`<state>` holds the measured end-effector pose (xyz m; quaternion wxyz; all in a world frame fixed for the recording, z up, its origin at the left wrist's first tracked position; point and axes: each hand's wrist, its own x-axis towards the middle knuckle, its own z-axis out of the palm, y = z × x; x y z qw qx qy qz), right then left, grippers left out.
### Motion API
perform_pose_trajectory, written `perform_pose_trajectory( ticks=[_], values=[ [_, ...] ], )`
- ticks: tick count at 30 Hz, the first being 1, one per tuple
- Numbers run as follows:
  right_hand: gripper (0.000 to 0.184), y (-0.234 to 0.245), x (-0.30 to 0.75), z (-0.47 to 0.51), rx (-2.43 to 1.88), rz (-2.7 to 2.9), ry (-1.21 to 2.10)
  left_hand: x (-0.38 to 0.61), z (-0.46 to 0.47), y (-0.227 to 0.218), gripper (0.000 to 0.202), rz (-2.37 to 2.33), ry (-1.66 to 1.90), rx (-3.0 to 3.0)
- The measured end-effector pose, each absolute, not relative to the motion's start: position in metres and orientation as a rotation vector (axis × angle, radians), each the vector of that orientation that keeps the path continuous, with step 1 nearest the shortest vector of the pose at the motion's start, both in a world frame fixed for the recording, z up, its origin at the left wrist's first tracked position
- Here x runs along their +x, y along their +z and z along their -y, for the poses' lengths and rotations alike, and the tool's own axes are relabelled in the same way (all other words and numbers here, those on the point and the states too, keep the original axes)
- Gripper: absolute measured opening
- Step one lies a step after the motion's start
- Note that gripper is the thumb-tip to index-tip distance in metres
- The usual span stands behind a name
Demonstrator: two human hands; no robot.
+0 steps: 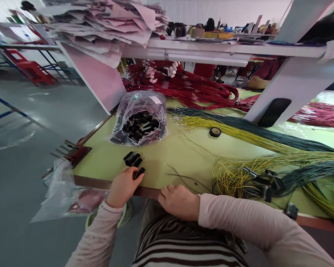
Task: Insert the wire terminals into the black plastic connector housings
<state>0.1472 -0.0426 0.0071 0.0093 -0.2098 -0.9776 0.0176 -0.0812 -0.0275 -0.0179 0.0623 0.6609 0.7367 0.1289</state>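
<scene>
My left hand (124, 186) rests at the near edge of the green table (161, 152), its fingers closed on a small black connector (139, 172). Just beyond it lies a little pile of black connectors (133, 159). My right hand (178, 201) sits curled at the table edge, knuckles up, close to my striped top; what its fingers hold, if anything, is hidden. A few loose thin black wires (183, 178) lie in front of it. A clear plastic bag (140, 118) full of black connectors stands further back.
Yellow wires (233, 174) and dark green wires (267, 133) spread across the right, with black connectors on their ends. Red wires (189, 85) lie at the back. A tape roll (215, 131) sits mid-table. A paper-stacked shelf (211, 50) hangs overhead. A plastic bag (61, 193) hangs at the left corner.
</scene>
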Motion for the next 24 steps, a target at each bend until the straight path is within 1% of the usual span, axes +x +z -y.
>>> perform_pose_trajectory(
  ticks=[1, 3, 5, 7, 9, 11, 13, 15, 19, 24],
  values=[
    [0.012, 0.006, 0.146, 0.043, -0.597, 3.061, 0.047, -0.081, 0.027, -0.019, 0.025, -2.212, 0.435, 2.005],
    [0.012, 0.003, 0.147, 0.041, -0.536, 3.066, 0.109, -0.082, 0.028, -0.017, 0.023, -2.161, 0.542, 1.941],
    [0.011, 0.000, 0.152, 0.035, -0.600, 3.028, 0.250, -0.082, 0.031, -0.013, 0.024, -2.051, 0.700, 1.773],
    [0.010, -0.001, 0.159, 0.026, -0.764, 2.893, 0.425, -0.079, 0.034, -0.010, 0.028, -1.855, 0.886, 1.551],
    [0.007, 0.000, 0.167, 0.016, -0.970, 2.638, 0.661, -0.070, 0.036, -0.007, 0.031, -1.629, 1.016, 1.332],
    [0.007, 0.003, 0.174, 0.008, -1.101, 2.307, 1.018, -0.057, 0.036, -0.007, 0.033, -1.431, 1.044, 1.149],
    [0.007, 0.007, 0.180, 0.004, -1.137, 1.989, 1.353, -0.041, 0.035, -0.006, 0.030, -1.267, 1.023, 1.051],
    [0.006, 0.011, 0.184, 0.002, -1.133, 1.802, 1.517, -0.026, 0.033, -0.005, 0.028, -1.131, 1.011, 1.005],
    [0.009, 0.013, 0.187, 0.002, -1.100, 1.768, 1.395, -0.002, 0.027, -0.003, 0.034, -0.943, 1.049, 0.813],
    [0.014, 0.003, 0.183, -0.001, -1.057, 1.763, 1.248, 0.019, 0.024, -0.006, 0.025, -0.888, 1.245, 0.483]
  ],
)
